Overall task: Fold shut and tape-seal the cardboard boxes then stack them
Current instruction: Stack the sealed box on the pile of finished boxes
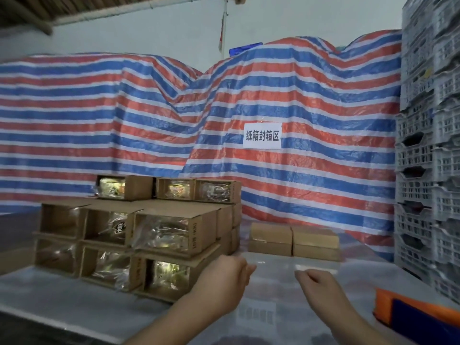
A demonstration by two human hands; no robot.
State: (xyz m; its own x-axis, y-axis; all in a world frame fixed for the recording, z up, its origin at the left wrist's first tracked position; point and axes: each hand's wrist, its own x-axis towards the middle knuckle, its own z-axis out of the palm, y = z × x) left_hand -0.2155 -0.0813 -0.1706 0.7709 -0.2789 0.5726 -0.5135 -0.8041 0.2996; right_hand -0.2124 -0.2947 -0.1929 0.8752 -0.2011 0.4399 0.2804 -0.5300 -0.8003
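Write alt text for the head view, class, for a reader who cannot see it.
Two empty hands, left hand and right hand, reach over a table toward stacked open cardboard boxes. Four closed boxes sit behind, before a striped tarpaulin.

Storeroom, striped tarpaulin (174, 115), stacked plastic crates (428, 145), cardboard boxes (139, 232)

Both forearms are bare, no sleeves, gloves, rings or watch showing.
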